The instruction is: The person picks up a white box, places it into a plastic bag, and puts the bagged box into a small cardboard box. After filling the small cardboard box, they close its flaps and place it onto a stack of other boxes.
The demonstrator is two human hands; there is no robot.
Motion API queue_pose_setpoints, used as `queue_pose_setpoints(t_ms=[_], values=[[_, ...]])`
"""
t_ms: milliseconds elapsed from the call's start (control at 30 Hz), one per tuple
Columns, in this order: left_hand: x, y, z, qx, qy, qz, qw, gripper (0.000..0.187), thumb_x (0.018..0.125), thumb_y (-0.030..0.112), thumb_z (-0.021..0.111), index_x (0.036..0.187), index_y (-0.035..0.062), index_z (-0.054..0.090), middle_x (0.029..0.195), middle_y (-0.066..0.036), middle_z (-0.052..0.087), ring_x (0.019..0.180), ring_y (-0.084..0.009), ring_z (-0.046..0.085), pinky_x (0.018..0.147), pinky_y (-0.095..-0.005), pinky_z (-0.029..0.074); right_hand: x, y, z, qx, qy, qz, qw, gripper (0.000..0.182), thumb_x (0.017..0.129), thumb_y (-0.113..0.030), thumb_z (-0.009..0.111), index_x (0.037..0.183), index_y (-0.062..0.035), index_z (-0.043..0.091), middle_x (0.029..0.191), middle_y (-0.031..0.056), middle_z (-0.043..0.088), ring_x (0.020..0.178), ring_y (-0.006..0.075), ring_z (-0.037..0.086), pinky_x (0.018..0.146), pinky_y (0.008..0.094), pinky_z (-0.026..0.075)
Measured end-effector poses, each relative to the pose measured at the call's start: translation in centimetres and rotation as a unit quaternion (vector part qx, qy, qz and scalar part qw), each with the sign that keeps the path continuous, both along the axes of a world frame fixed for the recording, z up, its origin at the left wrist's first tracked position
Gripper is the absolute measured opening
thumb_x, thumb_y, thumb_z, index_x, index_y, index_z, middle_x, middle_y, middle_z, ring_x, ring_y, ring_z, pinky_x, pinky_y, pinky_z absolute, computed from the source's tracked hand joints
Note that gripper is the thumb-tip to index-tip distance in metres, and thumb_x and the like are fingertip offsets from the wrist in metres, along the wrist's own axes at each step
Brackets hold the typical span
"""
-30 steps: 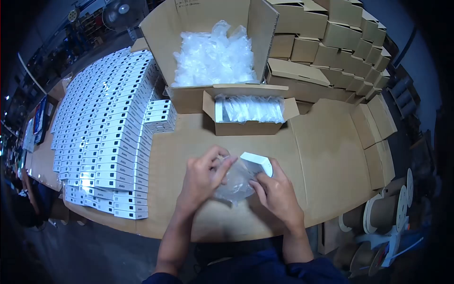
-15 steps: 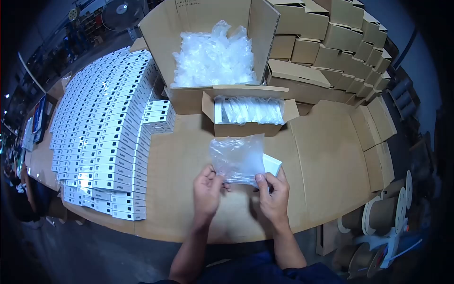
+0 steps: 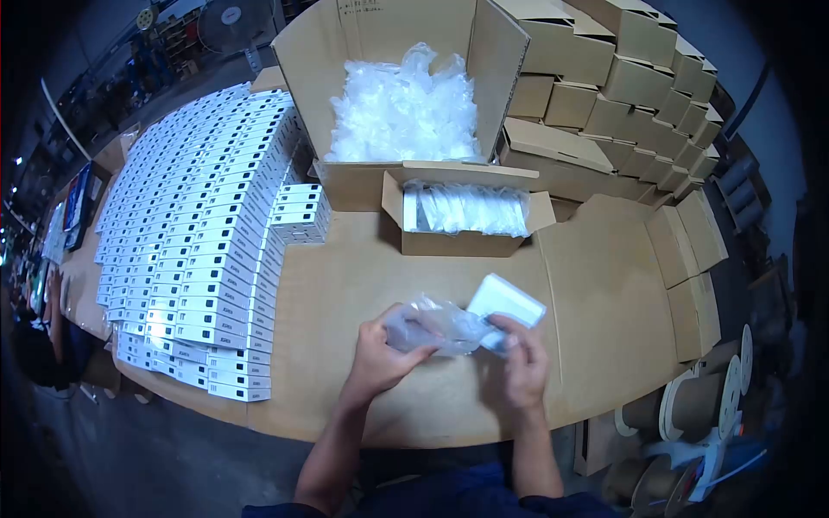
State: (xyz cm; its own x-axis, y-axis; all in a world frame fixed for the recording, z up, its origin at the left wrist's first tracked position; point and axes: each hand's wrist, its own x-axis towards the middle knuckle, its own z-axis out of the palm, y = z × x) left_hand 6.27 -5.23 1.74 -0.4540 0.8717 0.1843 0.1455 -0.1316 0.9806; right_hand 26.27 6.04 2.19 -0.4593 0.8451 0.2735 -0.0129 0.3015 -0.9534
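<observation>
My left hand [image 3: 380, 356] is closed on a clear plastic bag [image 3: 432, 326], its thumb along the lower side and the mouth facing right. In my right hand [image 3: 523, 363] is a small white box [image 3: 508, 300], pinched near its lower edge and tilted. The box's lower left corner overlaps the bag's mouth in this view. Both hands are over the brown cardboard table cover [image 3: 345, 276]. Beyond them stands an open carton [image 3: 458, 245] with a row of bagged white boxes [image 3: 466, 208] inside.
Stacked white boxes [image 3: 199, 233] fill the left side of the table. A large carton [image 3: 302, 78] of loose plastic bags [image 3: 406, 112] stands at the back. Folded brown cartons [image 3: 639, 78] are piled back right. Cable spools [image 3: 708, 397] sit by the right edge.
The bag, spread flat and upright before, is now bunched in my left hand. My right hand has moved right, and the white box, mostly behind the bag earlier, now shows fully.
</observation>
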Motion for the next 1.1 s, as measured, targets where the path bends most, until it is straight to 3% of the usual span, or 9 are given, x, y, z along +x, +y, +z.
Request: queue_pose_setpoints(t_ms=[33,133,233,433,667,800,833,967,1100], values=[[0.3,-0.1,0.1,0.012,0.001,0.017,1.0,0.023,0.079,0.0,0.084,0.099,0.003,0.072,0.093,-0.005,0.078,0.089,-0.0123,0.073,0.082,-0.031,0.058,0.3,0.9,0.8,0.011,-0.009,-0.031,0.999,0.028,0.105,-0.01,0.051,0.118,0.0013,0.073,0.122,0.0148,0.063,0.111,0.023,0.062,0.098,0.0323,0.047],[0.4,-0.3,0.9,0.003,0.039,0.0,0.999,0.024,0.079,0.001,0.083,0.1,0.002,0.071,0.093,-0.007,0.078,0.088,-0.0144,0.075,0.082,-0.031,0.059,-0.3,2.0,4.7,0.008,0.137,-0.091,0.986,0.021,0.102,-0.002,0.055,0.114,0.0007,0.072,0.119,0.0125,0.062,0.106,0.0194,0.061,0.095,0.0289,0.047],[0.8,-0.3,0.7,-0.011,0.025,-0.017,0.999,0.029,0.079,0.0,0.083,0.105,-0.0003,0.07,0.095,-0.008,0.077,0.091,-0.0143,0.074,0.084,-0.0301,0.058,0.0,2.6,6.9,0.065,0.147,0.004,0.987,0.018,0.094,0.005,0.06,0.106,0.0003,0.073,0.114,0.0134,0.063,0.1,0.0192,0.062,0.088,0.029,0.05],[1.5,0.0,0.4,-0.017,0.07,0.004,0.997,0.037,0.078,0.008,0.087,0.11,-0.0002,0.069,0.095,-0.013,0.078,0.088,-0.019,0.077,0.081,-0.0328,0.06,-3.3,4.2,10.5,0.254,0.018,0.207,0.945,0.025,0.073,0.01,0.063,0.092,-0.0032,0.074,0.097,0.0163,0.062,0.082,0.0264,0.063,0.072,0.0338,0.053],[1.8,-0.5,-0.1,-0.034,0.05,0.0,0.998,0.04,0.08,0.011,0.088,0.113,-0.0005,0.07,0.099,-0.012,0.078,0.092,-0.0176,0.076,0.083,-0.0338,0.06,-4.3,5.0,10.2,0.256,-0.023,0.258,0.931,0.022,0.071,0.006,0.066,0.089,-0.0049,0.074,0.093,0.0145,0.061,0.08,0.0278,0.062,0.068,0.0355,0.05],[1.9,-0.6,0.7,-0.043,0.036,0.007,0.998,0.04,0.08,0.01,0.087,0.115,-0.0013,0.071,0.101,-0.011,0.079,0.094,-0.0147,0.074,0.086,-0.0331,0.059,-4.6,5.4,10.4,0.22,-0.057,0.276,0.934,0.021,0.071,0.004,0.069,0.089,-0.0048,0.076,0.095,0.0117,0.063,0.082,0.0224,0.063,0.068,0.0308,0.05],[1.9,-0.5,0.5,-0.037,0.026,0.008,0.999,0.041,0.08,0.01,0.087,0.115,-0.0018,0.07,0.101,-0.011,0.079,0.095,-0.0144,0.074,0.086,-0.0331,0.059,-4.8,5.2,10.5,0.236,-0.032,0.297,0.924,0.024,0.07,0.003,0.077,0.092,-0.0055,0.075,0.099,0.0118,0.063,0.088,0.0236,0.063,0.073,0.0323,0.051],[1.8,-0.5,0.2,-0.053,-0.007,0.012,0.998,0.045,0.081,0.008,0.086,0.12,-0.0042,0.069,0.105,-0.011,0.078,0.097,-0.0132,0.071,0.088,-0.0332,0.058,-5.8,3.8,8.7,0.272,-0.038,0.231,0.933,0.031,0.071,-0.005,0.086,0.097,-0.0074,0.07,0.101,0.0128,0.061,0.089,0.0285,0.061,0.074,0.0366,0.05],[1.6,-0.6,0.4,-0.049,-0.055,-0.002,0.997,0.048,0.083,0.008,0.085,0.126,-0.0046,0.066,0.113,-0.01,0.075,0.102,-0.0129,0.069,0.092,-0.0319,0.056,-5.2,4.6,7.1,0.164,-0.048,0.214,0.962,0.026,0.072,-0.002,0.084,0.093,-0.0055,0.069,0.1,0.0089,0.062,0.089,0.0238,0.061,0.073,0.0339,0.049]])
